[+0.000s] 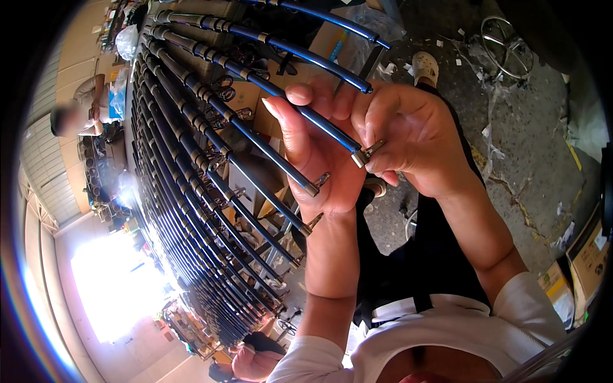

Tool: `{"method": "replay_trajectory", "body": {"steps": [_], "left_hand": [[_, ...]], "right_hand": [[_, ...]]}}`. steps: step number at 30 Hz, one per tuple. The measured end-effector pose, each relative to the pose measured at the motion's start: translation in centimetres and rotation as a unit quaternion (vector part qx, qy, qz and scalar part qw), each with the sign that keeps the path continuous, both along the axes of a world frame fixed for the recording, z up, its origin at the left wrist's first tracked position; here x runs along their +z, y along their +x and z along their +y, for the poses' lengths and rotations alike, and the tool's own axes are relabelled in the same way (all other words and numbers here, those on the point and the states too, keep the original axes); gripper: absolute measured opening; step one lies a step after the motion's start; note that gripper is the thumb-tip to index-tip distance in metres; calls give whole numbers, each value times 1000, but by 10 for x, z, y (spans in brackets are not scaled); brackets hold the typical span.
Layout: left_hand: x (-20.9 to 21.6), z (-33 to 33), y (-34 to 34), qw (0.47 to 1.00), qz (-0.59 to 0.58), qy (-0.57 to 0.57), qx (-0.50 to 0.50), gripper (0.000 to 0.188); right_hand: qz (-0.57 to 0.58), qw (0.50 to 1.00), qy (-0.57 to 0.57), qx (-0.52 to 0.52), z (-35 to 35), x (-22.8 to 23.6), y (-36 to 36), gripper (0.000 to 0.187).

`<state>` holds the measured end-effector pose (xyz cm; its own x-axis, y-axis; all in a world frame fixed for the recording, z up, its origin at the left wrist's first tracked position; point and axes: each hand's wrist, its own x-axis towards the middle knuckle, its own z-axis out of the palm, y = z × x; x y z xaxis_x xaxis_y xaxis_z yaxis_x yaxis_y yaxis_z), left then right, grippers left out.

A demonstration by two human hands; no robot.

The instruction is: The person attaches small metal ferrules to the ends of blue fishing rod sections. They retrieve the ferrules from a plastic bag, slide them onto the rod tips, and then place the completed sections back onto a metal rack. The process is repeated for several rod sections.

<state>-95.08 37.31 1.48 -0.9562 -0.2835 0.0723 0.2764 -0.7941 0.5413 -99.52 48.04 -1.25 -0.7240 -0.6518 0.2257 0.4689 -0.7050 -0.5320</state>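
A long row of dark fishing rods with glossy blue end sections (281, 46) fans out toward me. My left hand (329, 153) lies palm up under the end of one blue rod (319, 122), its fingers curled round the shaft. On that rod's tip sits a small metal fitting (361, 157) with a prong sticking out. My right hand (408, 131) pinches this fitting between thumb and fingers. A neighbouring rod carries a similar metal fitting (313, 188) beside my left wrist. Farther up, another blue rod tip (365, 87) shows no fitting.
Cardboard boxes (584, 268) stand at the lower right. A round metal wheel-like frame (506, 46) lies on the cracked floor (511, 191) among scraps. One person (86, 105) is at the far left, and another person (252, 360) is beyond the rods at the bottom.
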Motion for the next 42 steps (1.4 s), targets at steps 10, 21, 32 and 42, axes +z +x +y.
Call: {"method": "replay_trajectory", "body": {"steps": [10,21,32,42], "left_hand": [[-5,-1,5,1000,19,-17,-11,28],[-2,0,3,996,-36,-50,63,34],[-35,-10,27,986,-124,109,17,28],[-78,26,138,954,-286,77,35,15]], "right_hand": [[-39,999,7,6,2,7,3,20],[-9,991,74,-114,-7,13,18,35],[-61,993,92,35,36,-15,61,29],[241,957,-160,33,39,83,60,19]]}}
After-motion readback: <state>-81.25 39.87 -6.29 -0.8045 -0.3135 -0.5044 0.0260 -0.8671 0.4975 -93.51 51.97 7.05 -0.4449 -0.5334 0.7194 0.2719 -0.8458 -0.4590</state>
